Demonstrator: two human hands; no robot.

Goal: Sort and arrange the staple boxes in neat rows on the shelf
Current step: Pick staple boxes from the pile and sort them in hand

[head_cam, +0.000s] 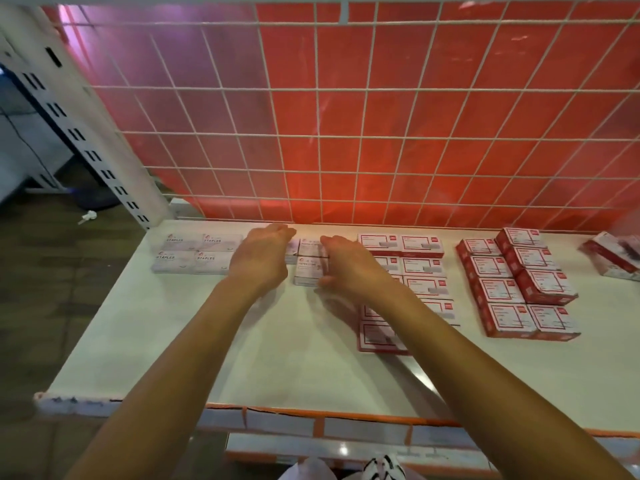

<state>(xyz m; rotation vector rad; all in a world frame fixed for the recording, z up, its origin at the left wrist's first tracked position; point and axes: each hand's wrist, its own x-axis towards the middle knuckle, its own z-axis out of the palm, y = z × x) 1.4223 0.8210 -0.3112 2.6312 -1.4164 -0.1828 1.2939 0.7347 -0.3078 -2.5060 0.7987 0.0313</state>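
While both forearms reach out over the shelf (207,341), the palms face each other around the white staple boxes (309,268) near its back edge. Right grip (349,268): thumb on near edge, fingers over far edge, clasping them. Left grip (263,254): fingers curled downward, hold cannot be told. Red staple boxes (519,289) lie in rows to the right

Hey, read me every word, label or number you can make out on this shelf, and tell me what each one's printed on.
"STAPLES": on each of the four left white boxes.
Middle white boxes: red print, too blurred to read.
Red-and-white boxes: label text and logos too small to read.
Far-right packet: unreadable.
No other signs or numbers are legible.
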